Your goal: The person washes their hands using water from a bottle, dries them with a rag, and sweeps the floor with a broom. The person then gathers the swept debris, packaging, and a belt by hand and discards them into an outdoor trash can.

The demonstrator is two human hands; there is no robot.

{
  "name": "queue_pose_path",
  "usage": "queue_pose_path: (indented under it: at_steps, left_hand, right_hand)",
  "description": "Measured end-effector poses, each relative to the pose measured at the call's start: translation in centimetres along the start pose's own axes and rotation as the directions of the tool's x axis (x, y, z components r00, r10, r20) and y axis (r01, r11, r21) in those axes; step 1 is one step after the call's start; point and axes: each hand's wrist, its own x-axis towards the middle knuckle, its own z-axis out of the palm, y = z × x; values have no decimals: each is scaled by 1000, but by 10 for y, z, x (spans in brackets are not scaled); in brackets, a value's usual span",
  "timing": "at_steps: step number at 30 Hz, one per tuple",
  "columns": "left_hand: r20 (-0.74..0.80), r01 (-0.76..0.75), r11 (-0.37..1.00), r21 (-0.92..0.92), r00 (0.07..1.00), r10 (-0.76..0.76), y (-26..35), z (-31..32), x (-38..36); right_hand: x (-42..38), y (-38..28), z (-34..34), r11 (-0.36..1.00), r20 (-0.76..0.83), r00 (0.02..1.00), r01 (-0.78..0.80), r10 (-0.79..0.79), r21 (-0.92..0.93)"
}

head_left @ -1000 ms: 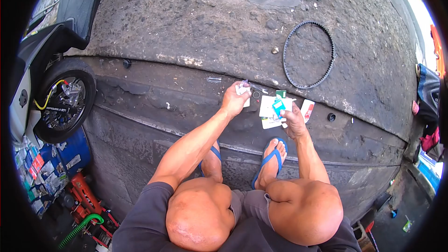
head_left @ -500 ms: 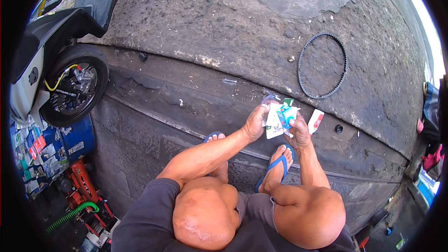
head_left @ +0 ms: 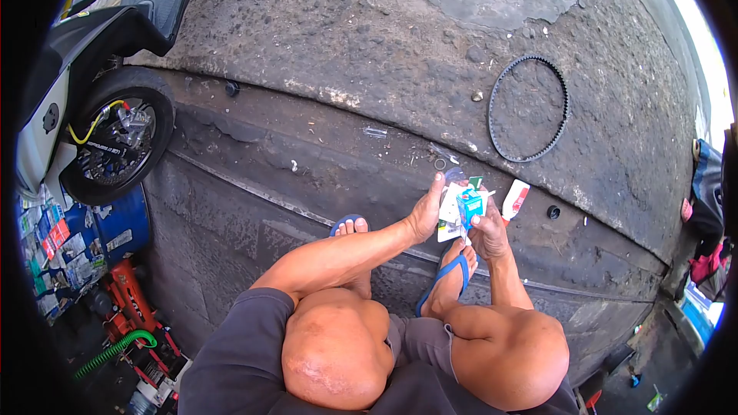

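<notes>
Both hands meet in front of my knees over a bunch of small packaging. My left hand (head_left: 427, 211) is closed on its left side, around white packaging (head_left: 450, 206) with some clear plastic at the top. My right hand (head_left: 489, 232) grips a small blue box (head_left: 471, 207), thumb on its front. A bit of green card (head_left: 475, 182) sticks up behind the box. Whatever lies inside the packaging is hidden. Just beyond my right hand, a white and red bottle (head_left: 516, 198) lies on the ground.
A toothed rubber drive belt (head_left: 566, 111) lies on the rough concrete. To the left stands a scooter wheel (head_left: 161, 134) beside a blue drum (head_left: 134, 223) and a red jack (head_left: 131, 300). A black cap (head_left: 553, 212) and plastic scraps (head_left: 374, 132) litter the ground.
Both hands have come slightly toward me with the packaging. My left thumb now points up along its edge, and the blue box is turned more toward me. A small ring on the ground is now uncovered.
</notes>
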Motion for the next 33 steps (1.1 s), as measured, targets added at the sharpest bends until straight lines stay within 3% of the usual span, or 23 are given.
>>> queue_pose_path:
  at_steps: [2, 5, 7, 9, 11, 14, 15, 17, 19, 21, 22, 23, 24, 25, 26, 27, 29, 30, 32, 33]
  left_hand:
    - [120, 101, 993, -56, 988, -94, 10, 4, -4]
    - [75, 124, 992, 16, 989, -125, 15, 7, -6]
    - [27, 122, 992, -33, 992, -121, 6, 0, -5]
    - [78, 148, 988, -35, 986, -145, 4, -9, -1]
    - [29, 188, 982, -31, 982, -187, 0, -16, -1]
    - [-19, 154, 964, 219, 988, -153, -6, -25, 2]
    - [-41, 136, 965, 226, 991, -130, -7, -28, 3]
    - [-36, -11, 879, 477, 999, 32, -8, -31, 5]
    - [45, -11, 855, 519, 999, -15, 11, -33, 0]
    - [99, 73, 909, 410, 987, -124, 30, -35, -6]
    - [-75, 176, 901, 397, 984, -159, 35, -44, -6]
    - [-188, 120, 825, 553, 982, -16, 48, -62, -3]
    - [-286, 143, 637, 757, 950, 126, 86, -70, -10]
    - [-202, -50, 370, 928, 765, 611, 113, -83, -15]
    - [-36, -72, 82, 994, 492, 870, 143, -117, -12]
    - [31, 50, -47, 998, 290, 956, 184, -142, -16]
    - [32, 363, -57, 930, 75, 997, 258, -214, -23]
    - [49, 608, -68, 791, 47, 998, 285, -256, -26]
    - [-349, 636, 218, 740, 85, 933, 338, -277, -44]
    - [-386, 684, 186, 706, 151, 910, 359, -316, -44]
  right_hand:
    - [3, -1, -10, 999, 41, 999, -34, 36, -37]
    - [3, -5, -9, 994, 42, 997, -61, 65, -90]
    - [1, -8, -2, 996, 42, 997, -56, 59, -66]
    - [1, -6, 1, 996, 19, 997, -78, 79, -42]
    - [4, 6, -4, 989, -10, 1000, -25, 23, -147]
    - [6, 13, -2, 994, 8, 999, -31, 32, -101]
    - [8, 16, -7, 996, -7, 999, -45, 44, -81]
    - [10, 12, 1, 995, -3, 995, -103, 103, 10]
    - [16, 16, 4, 995, 8, 995, -96, 96, 5]
    - [23, 17, 11, 998, 45, 997, -54, 55, -37]
    - [21, 12, 23, 997, 31, 996, -82, 82, -16]
    - [22, 11, 7, 995, 36, 995, -95, 95, -19]
    - [20, 7, 12, 997, 14, 997, -69, 69, -15]
    - [16, -1, 21, 999, -11, 999, -46, 46, -11]
    - [12, -9, 31, 999, 31, 999, -21, 22, -43]
    - [6, -11, 21, 999, -27, 1000, -11, 10, -40]
    - [-5, -20, 18, 998, -63, 997, 49, -52, -48]
    - [-14, -25, 17, 998, -80, 996, 47, -51, -51]
    - [-31, -30, 5, 997, -168, 985, 35, -46, -63]
    - [-38, -34, -1, 996, -188, 981, 39, -54, -81]
